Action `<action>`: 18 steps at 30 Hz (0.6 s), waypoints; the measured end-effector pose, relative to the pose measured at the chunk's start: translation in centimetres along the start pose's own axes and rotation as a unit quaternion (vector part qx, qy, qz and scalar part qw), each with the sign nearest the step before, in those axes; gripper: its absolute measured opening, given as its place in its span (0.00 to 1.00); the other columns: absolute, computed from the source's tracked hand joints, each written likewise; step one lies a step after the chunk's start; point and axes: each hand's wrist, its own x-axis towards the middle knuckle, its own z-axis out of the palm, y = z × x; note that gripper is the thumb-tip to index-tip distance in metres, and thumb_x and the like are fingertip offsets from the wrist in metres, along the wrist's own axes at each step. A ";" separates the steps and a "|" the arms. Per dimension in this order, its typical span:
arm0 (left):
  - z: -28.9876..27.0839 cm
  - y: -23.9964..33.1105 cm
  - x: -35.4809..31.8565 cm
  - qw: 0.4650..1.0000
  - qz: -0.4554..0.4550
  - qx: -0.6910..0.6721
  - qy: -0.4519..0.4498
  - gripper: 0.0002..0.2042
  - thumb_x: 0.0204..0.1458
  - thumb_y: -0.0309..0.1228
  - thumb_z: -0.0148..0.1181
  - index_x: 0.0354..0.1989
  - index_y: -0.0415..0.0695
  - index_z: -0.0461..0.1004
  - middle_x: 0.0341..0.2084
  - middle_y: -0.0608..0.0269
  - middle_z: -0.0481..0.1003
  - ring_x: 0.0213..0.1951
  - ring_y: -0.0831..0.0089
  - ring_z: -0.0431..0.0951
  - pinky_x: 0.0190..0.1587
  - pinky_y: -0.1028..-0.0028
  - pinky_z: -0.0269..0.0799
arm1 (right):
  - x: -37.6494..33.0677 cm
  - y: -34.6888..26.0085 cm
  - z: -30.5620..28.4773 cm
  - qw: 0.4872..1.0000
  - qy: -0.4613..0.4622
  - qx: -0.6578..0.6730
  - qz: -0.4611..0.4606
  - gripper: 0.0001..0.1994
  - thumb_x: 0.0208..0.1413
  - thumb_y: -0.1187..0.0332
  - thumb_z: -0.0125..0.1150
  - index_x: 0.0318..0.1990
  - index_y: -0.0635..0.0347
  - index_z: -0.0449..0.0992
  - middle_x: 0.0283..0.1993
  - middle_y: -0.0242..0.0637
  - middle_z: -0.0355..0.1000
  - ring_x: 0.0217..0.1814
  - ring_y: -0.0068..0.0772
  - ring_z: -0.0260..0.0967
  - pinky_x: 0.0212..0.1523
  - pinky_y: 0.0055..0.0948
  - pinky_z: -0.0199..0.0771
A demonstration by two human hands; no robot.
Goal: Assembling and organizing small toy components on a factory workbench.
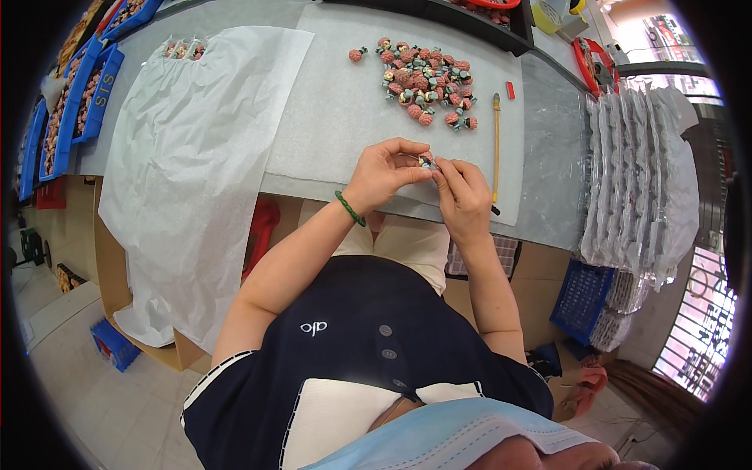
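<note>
Over the front edge of the table, both hands meet around one small figurine [425, 160] with a pink top and a pale and dark lower part. My left hand [385, 171] pinches it between thumb and fingers. From the other side, my right hand [465, 193] has thumb and forefinger closed on its lower end; whether a small piece is between those fingertips is hidden. Beyond the hands lies a loose pile of similar pink-topped figurines [427, 78] on a white sheet [329, 102]. A single figurine [356, 55] lies apart at the pile's left.
A thin yellow-handled brush or stick [497, 149] and a small red piece [510, 90] lie right of the pile. White translucent sheeting [188, 157] drapes over the table's left side. Blue bins [98, 94] stand far left, stacked wrapped trays [638, 172] at right, a black tray [470, 23] at the back.
</note>
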 end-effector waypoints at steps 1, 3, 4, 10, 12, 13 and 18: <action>0.0 0.0 0.0 1.000 0.000 -0.002 0.000 0.16 0.43 0.16 0.57 0.43 0.34 0.67 0.38 0.59 0.71 0.40 0.75 0.72 0.43 0.77 0.70 | 0.0 0.0 0.0 1.000 0.000 0.000 0.000 0.09 0.44 0.74 0.59 0.36 0.64 0.74 0.29 0.41 0.68 0.29 0.37 0.67 0.28 0.29 0.67; 0.0 -0.1 0.0 1.000 0.001 -0.003 0.000 0.16 0.43 0.16 0.57 0.43 0.34 0.67 0.38 0.59 0.71 0.40 0.75 0.72 0.43 0.77 0.70 | 0.0 -0.1 0.0 1.000 0.000 0.006 0.003 0.09 0.44 0.74 0.60 0.36 0.64 0.74 0.29 0.41 0.68 0.28 0.37 0.67 0.27 0.29 0.67; 0.0 -0.2 0.0 1.000 0.003 -0.004 0.001 0.16 0.43 0.16 0.57 0.43 0.34 0.67 0.38 0.59 0.71 0.40 0.75 0.72 0.43 0.77 0.70 | 0.0 -0.1 0.0 1.000 0.000 0.006 0.003 0.09 0.44 0.74 0.60 0.36 0.64 0.74 0.29 0.41 0.68 0.28 0.37 0.67 0.27 0.29 0.67; 0.1 -0.1 -0.1 1.000 -0.004 -0.010 0.001 0.16 0.43 0.16 0.57 0.43 0.34 0.67 0.38 0.59 0.71 0.40 0.75 0.72 0.43 0.77 0.70 | -0.2 0.0 0.0 1.000 0.002 0.008 0.009 0.09 0.44 0.74 0.60 0.35 0.64 0.74 0.29 0.41 0.68 0.28 0.36 0.67 0.27 0.29 0.67; 0.1 -0.1 -0.1 1.000 -0.004 -0.011 0.002 0.16 0.43 0.16 0.57 0.43 0.34 0.67 0.38 0.59 0.71 0.40 0.75 0.72 0.43 0.77 0.70 | -0.2 -0.1 0.1 1.000 0.006 0.006 0.010 0.09 0.44 0.74 0.60 0.36 0.64 0.74 0.29 0.41 0.68 0.28 0.36 0.67 0.27 0.29 0.67; 0.1 -0.2 -0.1 1.000 -0.003 -0.013 0.003 0.16 0.43 0.16 0.57 0.43 0.34 0.67 0.38 0.58 0.71 0.40 0.75 0.72 0.44 0.77 0.70 | -0.2 -0.1 0.1 1.000 0.006 0.006 0.010 0.09 0.44 0.74 0.60 0.36 0.64 0.74 0.29 0.41 0.68 0.28 0.36 0.67 0.27 0.29 0.67; 0.2 -0.1 -0.1 1.000 0.000 -0.011 0.002 0.16 0.43 0.16 0.57 0.43 0.34 0.67 0.38 0.58 0.71 0.40 0.74 0.72 0.44 0.76 0.70 | -0.3 0.1 0.0 1.000 0.004 0.017 0.008 0.09 0.45 0.74 0.59 0.36 0.64 0.74 0.29 0.42 0.69 0.28 0.36 0.67 0.27 0.28 0.67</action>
